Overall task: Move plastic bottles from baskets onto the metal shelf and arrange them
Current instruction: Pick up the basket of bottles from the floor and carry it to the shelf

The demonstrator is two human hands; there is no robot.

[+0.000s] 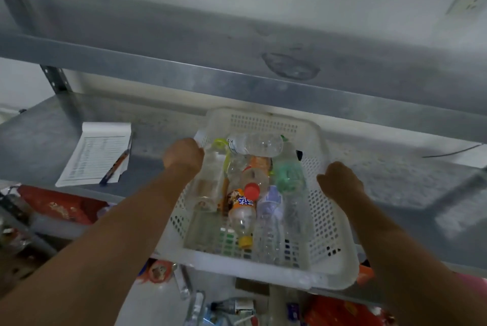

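Head view, looking down: one white perforated basket [250, 271] sits between two outstretched arms. Its far end is over the middle level of the metal shelf [395, 180] and its near end juts out past the front edge. Whether it rests on the metal or is held just above it, I cannot tell.

The left hand [184, 154] grips the left rim with its fingers [196, 145] curled tight over the edge. The right hand [340, 180] holds the right rim, its fingers folded over the side and out of sight.

Inside, plastic bottles lie jumbled on their sides, touching and overlapping:
- a clear bottle [254, 145] lying crosswise at the far end
- an orange-labelled bottle [243, 216] with a yellow cap
- a red-capped bottle [251, 191]
- a green-labelled bottle [287, 175]
- a lilac-labelled bottle [271, 201]
- a clear bottle along the left wall [208, 186]

That makes six I can count; more may be hidden beneath. No bottle stands on the shelf itself.

To the left on the same level lies one notepad [97, 151], with one pen [116, 166] across its right edge.
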